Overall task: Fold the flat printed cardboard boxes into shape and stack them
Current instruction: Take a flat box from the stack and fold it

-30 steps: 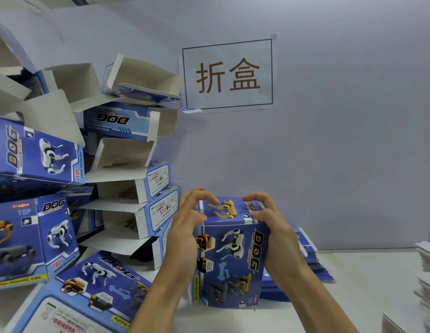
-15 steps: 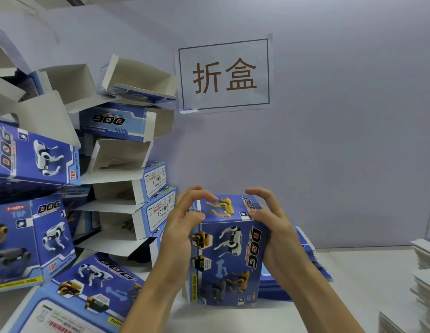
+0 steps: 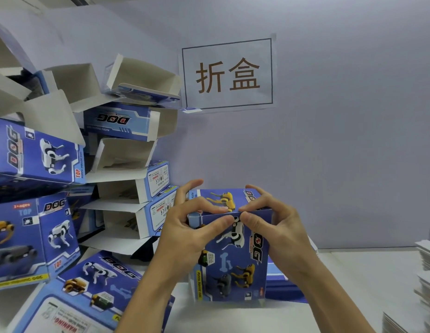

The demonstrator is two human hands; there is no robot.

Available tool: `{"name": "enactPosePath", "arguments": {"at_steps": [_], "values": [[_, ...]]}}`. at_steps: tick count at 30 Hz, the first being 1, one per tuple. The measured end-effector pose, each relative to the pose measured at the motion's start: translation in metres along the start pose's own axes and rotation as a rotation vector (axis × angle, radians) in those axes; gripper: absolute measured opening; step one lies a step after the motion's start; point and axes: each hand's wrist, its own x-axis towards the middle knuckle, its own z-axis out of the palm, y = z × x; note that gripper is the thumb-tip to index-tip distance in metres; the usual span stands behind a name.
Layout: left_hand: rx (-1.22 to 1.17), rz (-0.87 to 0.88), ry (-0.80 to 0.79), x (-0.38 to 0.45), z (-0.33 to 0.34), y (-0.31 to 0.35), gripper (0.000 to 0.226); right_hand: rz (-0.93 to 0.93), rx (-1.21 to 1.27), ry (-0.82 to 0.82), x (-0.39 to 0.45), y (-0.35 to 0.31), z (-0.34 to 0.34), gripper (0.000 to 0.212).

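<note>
thumbs moved onto top front edge | left hand [image 3: 185, 234], right hand [image 3: 279, 229] clamped on upright glossy cardboard box [image 3: 230, 267]

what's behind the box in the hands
Behind the box, low to its right, a stack of flat blue boxes lies on the table, then the wall. The box and right hand cover most of the stack.
</note>
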Motion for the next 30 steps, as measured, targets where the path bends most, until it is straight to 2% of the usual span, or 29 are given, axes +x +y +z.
{"name": "enactPosePath", "arguments": {"at_steps": [3,6,8,10,13,15,18,21,23,27,28,30], "values": [[0.018,-0.015,0.015,0.0,0.0,-0.001,0.018,-0.007,-0.07,0.036,-0.001,0.0,0.002,0.02],[-0.012,-0.04,0.013,0.001,-0.003,-0.003,0.028,0.002,-0.033,0.064,-0.001,-0.003,0.006,0.045],[-0.077,-0.078,0.05,0.003,-0.005,-0.007,0.033,0.023,0.035,0.165,0.0,-0.006,0.005,0.051],[-0.105,-0.128,0.184,0.006,-0.008,-0.012,0.036,0.006,-0.029,0.258,0.001,-0.011,0.003,0.045],[-0.091,-0.193,0.406,0.01,-0.014,-0.021,0.036,-0.044,-0.176,0.384,0.004,-0.014,-0.003,0.022],[-0.134,-0.231,0.507,0.009,-0.018,-0.027,0.034,-0.06,-0.223,0.414,0.005,-0.016,-0.006,0.012],[-0.222,-0.303,0.667,0.007,-0.02,-0.034,0.04,-0.016,-0.207,0.342,0.005,-0.022,-0.007,0.016],[-0.3,-0.385,0.815,0.008,-0.02,-0.04,0.034,0.07,-0.154,0.22,0.003,-0.029,-0.002,0.024],[-0.395,-0.421,0.891,0.009,-0.016,-0.039,0.034,0.248,-0.171,0.109,0.003,-0.034,0.001,0.039],[-0.555,-0.518,0.938,0.01,-0.003,-0.034,0.04,0.745,-0.385,-0.215,0.001,-0.039,0.002,0.076],[-0.586,-0.543,0.922,0.01,0.001,-0.034,0.04,0.816,-0.395,-0.235,0.001,-0.037,0.003,0.081],[-0.651,-0.583,0.855,0.009,0.01,-0.034,0.041,0.857,-0.327,-0.163,0.001,-0.031,0.006,0.081]]}}
